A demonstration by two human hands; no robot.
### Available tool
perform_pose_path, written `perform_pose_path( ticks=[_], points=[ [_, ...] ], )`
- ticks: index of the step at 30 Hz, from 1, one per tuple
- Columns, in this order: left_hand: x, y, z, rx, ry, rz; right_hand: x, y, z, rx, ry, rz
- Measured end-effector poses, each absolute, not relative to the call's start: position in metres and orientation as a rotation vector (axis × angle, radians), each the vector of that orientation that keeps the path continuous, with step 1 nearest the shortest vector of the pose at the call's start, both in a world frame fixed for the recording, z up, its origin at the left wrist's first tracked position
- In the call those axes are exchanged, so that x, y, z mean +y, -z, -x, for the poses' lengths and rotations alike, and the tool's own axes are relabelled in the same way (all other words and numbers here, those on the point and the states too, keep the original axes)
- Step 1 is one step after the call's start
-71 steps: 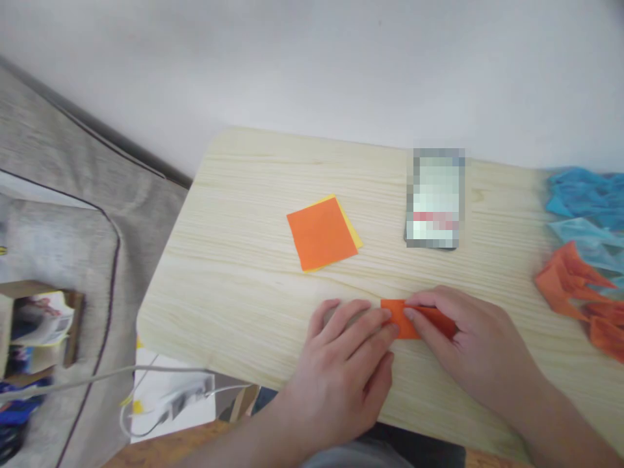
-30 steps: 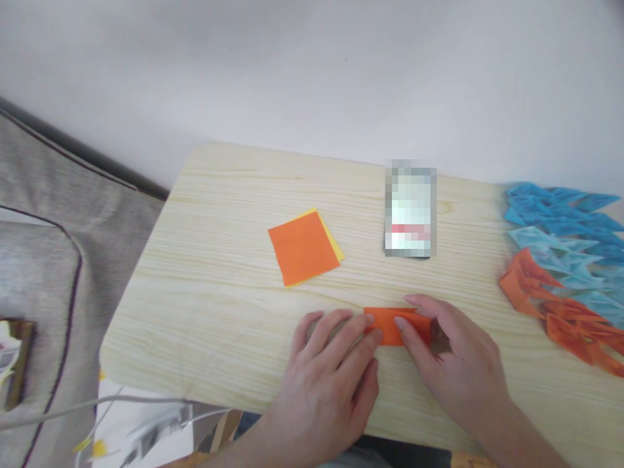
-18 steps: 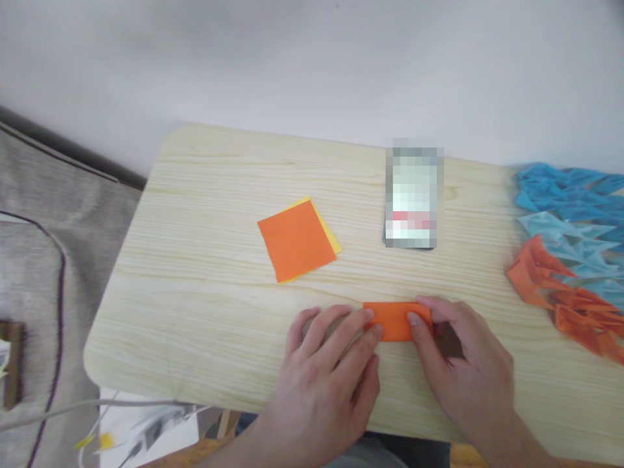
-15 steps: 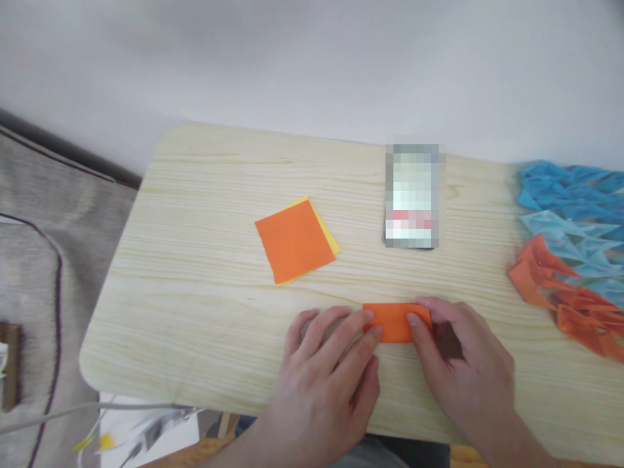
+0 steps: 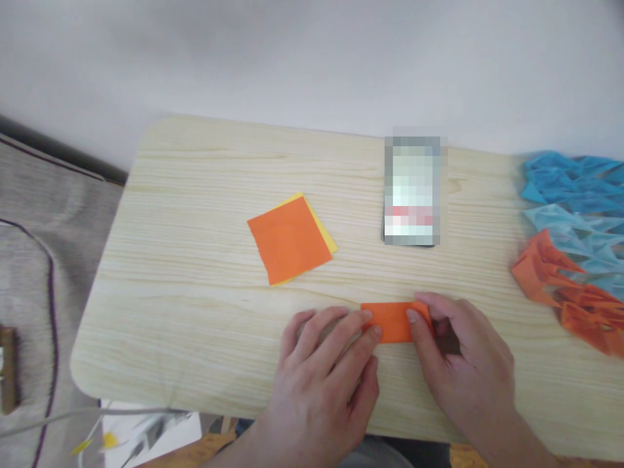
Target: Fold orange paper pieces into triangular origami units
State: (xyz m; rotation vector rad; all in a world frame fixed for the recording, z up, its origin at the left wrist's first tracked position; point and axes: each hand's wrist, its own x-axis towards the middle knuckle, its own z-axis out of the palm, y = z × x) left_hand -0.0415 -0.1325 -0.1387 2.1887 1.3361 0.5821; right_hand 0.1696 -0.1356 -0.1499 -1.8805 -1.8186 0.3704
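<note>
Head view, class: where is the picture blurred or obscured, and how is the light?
Head view: the phone is pixelated; the folded orange pieces at the right edge smear; soft even light, with a small shadow under the right hand beside the folded orange paper.

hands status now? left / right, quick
Left hand: open, fingers flat, fingertips pressing the left end of the folded orange paper on the table.
Right hand: pinching the paper's right end, thumb and forefinger.
</note>
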Motion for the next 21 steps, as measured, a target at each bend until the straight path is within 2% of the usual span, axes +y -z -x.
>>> perform_pose_path(
  ticks=[21],
  points=[
    [-0.113, 0.141, 0.025, 1.45, -0.712, -2.135, -0.142, 0.151, -0.169, -1.74, -0.385, 1.915]
  ],
)
